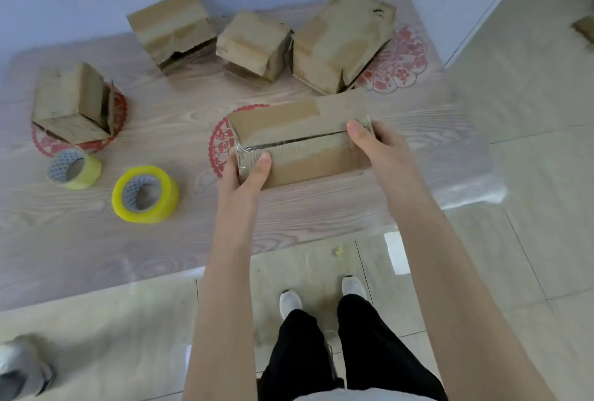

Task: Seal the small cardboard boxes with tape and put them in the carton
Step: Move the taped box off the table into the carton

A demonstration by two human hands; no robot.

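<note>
A small cardboard box (299,130) with clear tape along its top seam sits near the table's front edge. My left hand (246,177) grips its left end, thumb on the front face. My right hand (374,146) grips its right end, thumb on top at the seam. Several other small boxes stand on the table: one at the left (72,103) with an open flap, and three at the back, left (170,27), middle (254,43) and right (344,39). Two yellow tape rolls lie at the left, a larger one (145,194) and a smaller one (74,168). No carton is in view.
The wood-grain table (160,240) has a clear plastic cover and red paper-cut patterns. Its front edge runs just ahead of my feet (321,294) on the tiled floor. A wall stands behind the table. Another person's shoe (22,365) shows at the lower left.
</note>
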